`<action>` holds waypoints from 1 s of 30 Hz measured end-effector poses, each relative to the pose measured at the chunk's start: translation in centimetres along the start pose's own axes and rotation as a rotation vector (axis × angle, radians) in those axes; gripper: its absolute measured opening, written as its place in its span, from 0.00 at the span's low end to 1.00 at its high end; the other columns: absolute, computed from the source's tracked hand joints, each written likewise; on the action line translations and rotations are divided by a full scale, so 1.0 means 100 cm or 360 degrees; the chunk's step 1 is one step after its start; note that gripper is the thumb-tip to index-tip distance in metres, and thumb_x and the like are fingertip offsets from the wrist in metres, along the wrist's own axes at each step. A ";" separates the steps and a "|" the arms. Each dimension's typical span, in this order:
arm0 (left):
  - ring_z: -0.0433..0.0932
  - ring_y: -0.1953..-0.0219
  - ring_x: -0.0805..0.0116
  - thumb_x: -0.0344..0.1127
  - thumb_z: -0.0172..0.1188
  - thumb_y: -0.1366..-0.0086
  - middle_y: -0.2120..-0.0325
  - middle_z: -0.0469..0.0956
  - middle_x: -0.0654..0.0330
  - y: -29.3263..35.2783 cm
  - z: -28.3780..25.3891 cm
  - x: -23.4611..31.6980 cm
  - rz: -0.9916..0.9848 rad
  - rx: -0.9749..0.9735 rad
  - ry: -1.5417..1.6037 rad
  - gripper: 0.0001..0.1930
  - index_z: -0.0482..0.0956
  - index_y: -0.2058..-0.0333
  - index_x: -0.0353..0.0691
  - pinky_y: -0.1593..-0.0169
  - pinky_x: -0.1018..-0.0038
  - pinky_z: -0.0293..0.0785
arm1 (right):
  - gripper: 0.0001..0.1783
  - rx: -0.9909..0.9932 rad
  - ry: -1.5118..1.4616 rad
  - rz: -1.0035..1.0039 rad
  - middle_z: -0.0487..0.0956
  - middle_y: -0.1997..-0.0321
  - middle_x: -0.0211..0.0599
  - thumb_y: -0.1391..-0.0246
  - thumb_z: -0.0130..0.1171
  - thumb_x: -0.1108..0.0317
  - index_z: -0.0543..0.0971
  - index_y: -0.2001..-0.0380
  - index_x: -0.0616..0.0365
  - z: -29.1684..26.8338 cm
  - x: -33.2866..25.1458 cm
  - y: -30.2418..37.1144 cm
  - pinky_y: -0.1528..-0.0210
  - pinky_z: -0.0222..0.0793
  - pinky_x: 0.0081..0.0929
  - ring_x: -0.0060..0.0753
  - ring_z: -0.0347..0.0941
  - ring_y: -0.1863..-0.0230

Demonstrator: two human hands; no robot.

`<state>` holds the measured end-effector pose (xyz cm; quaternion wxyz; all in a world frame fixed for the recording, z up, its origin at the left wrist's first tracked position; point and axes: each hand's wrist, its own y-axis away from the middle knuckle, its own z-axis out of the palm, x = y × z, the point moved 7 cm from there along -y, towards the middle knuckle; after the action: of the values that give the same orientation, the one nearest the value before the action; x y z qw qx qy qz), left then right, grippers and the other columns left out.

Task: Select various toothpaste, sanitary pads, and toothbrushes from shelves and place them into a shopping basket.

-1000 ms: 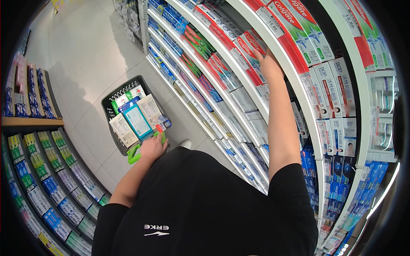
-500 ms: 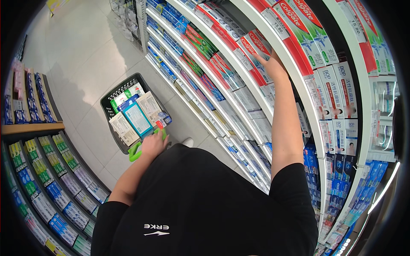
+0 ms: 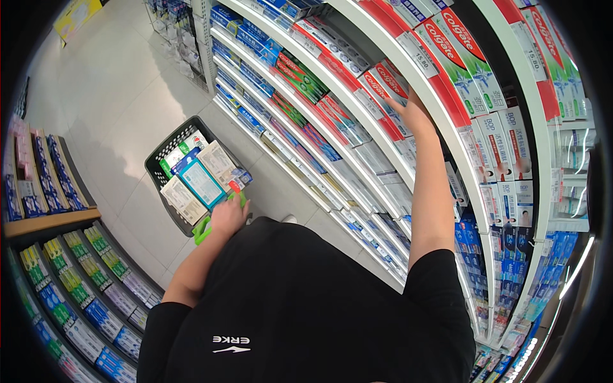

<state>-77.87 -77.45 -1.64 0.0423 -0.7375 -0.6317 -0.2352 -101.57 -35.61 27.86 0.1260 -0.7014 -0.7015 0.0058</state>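
My left hand (image 3: 228,218) is wrapped round the green handle (image 3: 202,231) of a dark shopping basket (image 3: 153,173). Inside the basket lie a blue-framed pack (image 3: 202,181), two pale boxes (image 3: 182,199) and a green-and-white pack (image 3: 171,159). To the right, my right hand (image 3: 415,118) reaches into a shelf tier beside red toothpaste boxes (image 3: 387,82). Its thumb is stretched apart from the fingers, over the front of the row. The fingertips are partly hidden under the shelf above, and whether they touch a box I cannot tell.
White-edged shelves (image 3: 447,83) of toothpaste boxes curve along the right side. Lower left, a dark rack (image 3: 89,255) holds rows of toothbrush packs. Grey tiled floor (image 3: 115,108) runs between them. A wire rack (image 3: 182,45) with hanging packs stands at the far end.
The view has shifted slightly, so the shelves and basket sit a little differently in it. My right hand stays at the same red toothpaste boxes; my left keeps hold of the handle.
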 end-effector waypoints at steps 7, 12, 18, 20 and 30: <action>0.83 0.77 0.48 0.57 0.53 0.29 0.79 0.82 0.47 -0.024 -0.024 -0.037 -0.0026 0.0174 0.0022 0.25 0.78 0.68 0.37 0.71 0.55 0.80 | 0.58 0.0189 0.0196 -0.0214 0.77 0.41 0.64 0.57 0.67 0.26 0.70 0.40 0.69 0.008 0.003 -0.005 0.36 0.68 0.47 0.61 0.73 0.39; 0.83 0.76 0.49 0.59 0.53 0.30 0.81 0.81 0.48 -0.053 -0.025 -0.058 -0.0144 0.0106 -0.0005 0.27 0.81 0.70 0.37 0.70 0.56 0.81 | 0.51 0.0354 0.0311 -0.0016 0.78 0.46 0.66 0.46 0.62 0.32 0.69 0.38 0.69 -0.013 -0.007 0.020 0.45 0.72 0.49 0.65 0.77 0.47; 0.83 0.74 0.47 0.62 0.55 0.33 0.81 0.80 0.49 -0.069 -0.057 -0.080 -0.0369 0.0045 0.0126 0.28 0.81 0.74 0.39 0.67 0.54 0.80 | 0.28 0.0502 -0.0463 -0.0712 0.81 0.45 0.46 0.49 0.69 0.69 0.77 0.44 0.59 0.048 -0.083 0.128 0.41 0.69 0.48 0.54 0.76 0.44; 0.84 0.70 0.47 0.63 0.55 0.33 0.78 0.82 0.50 -0.074 -0.066 -0.084 -0.0519 -0.0111 0.0177 0.28 0.83 0.70 0.40 0.63 0.55 0.80 | 0.21 -0.0080 -0.0657 -0.0609 0.81 0.52 0.48 0.47 0.66 0.68 0.79 0.49 0.57 0.106 -0.104 0.163 0.46 0.68 0.51 0.56 0.76 0.51; 0.83 0.51 0.55 0.70 0.71 0.48 0.48 0.79 0.40 -0.110 -0.025 -0.171 -0.1446 -0.0007 0.1234 0.59 0.59 0.35 0.24 0.47 0.65 0.78 | 0.21 -0.1605 -0.0930 0.0297 0.86 0.61 0.46 0.42 0.65 0.53 0.83 0.52 0.55 0.327 -0.005 0.342 0.52 0.76 0.40 0.49 0.83 0.59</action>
<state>-90.63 -91.81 -8.85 0.1634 -0.2538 -0.8218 -0.4832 -74.04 -30.06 -10.23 -0.4225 -0.7029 -0.5586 -0.1244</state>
